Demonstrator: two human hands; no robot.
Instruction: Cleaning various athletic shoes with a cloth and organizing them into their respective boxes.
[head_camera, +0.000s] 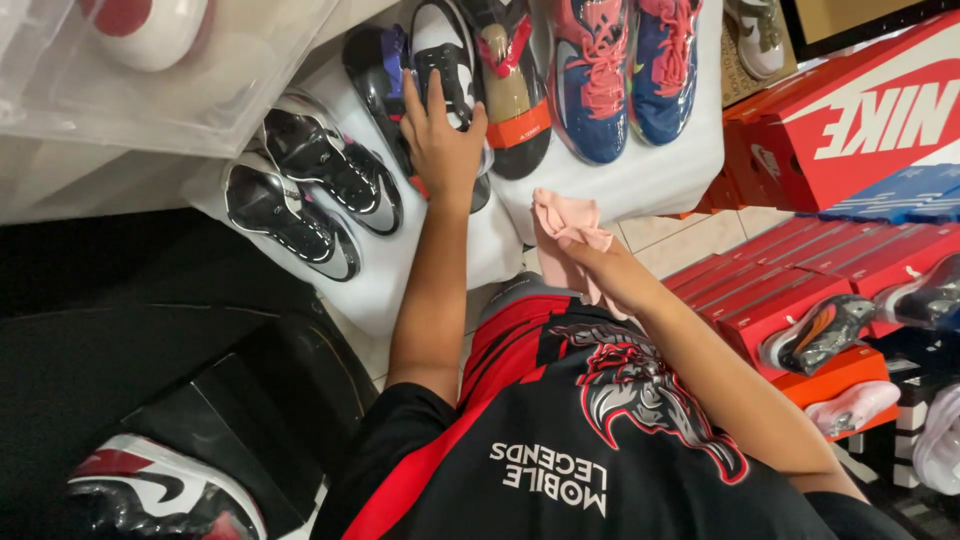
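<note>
My left hand (440, 135) reaches forward and rests flat, fingers apart, on a black, white and purple sneaker (440, 45) that lies on a white cloth-covered surface (640, 175). My right hand (610, 270) is held close to my body and is closed on a crumpled pale pink cloth (565, 225). Beside the touched sneaker sit a dark olive and red shoe (510, 80) and a pair of blue and pink sneakers (620, 70). A pair of black and white sneakers (310, 185) lies to the left of my left arm.
Red shoe boxes (850, 120) are stacked at the right, with more shoes (830, 335) on lower boxes. A clear plastic box (150, 70) holds a red and white shoe at top left. A red, white and black sneaker (160, 495) lies at bottom left on a black surface.
</note>
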